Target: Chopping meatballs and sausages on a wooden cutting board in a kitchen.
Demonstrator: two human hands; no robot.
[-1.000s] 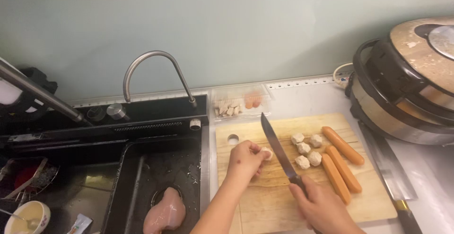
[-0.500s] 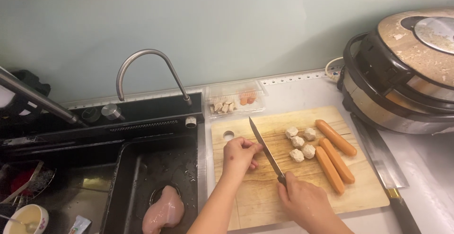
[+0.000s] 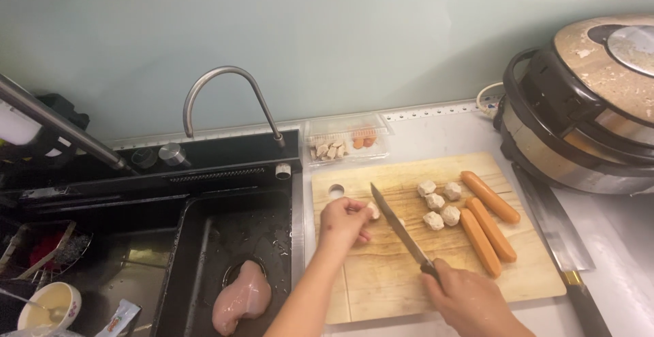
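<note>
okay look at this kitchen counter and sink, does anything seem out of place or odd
One thing stands out: a raw chicken breast lies bare on the bottom of the sink, over the drain, with no bowl or plate under it. A cleaver also lies on the counter, partly tucked under the cutting board edge. Otherwise tidy.

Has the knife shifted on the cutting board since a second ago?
Yes. The knife has moved left, away from the meatballs and toward the board's round hole.

Left hand (image 3: 344, 220) at frame centre, fingers curled and pinched, forearm slanting up from the bottom edge. Right hand (image 3: 470, 299) at lower right, fist closed, knuckles up.
</note>
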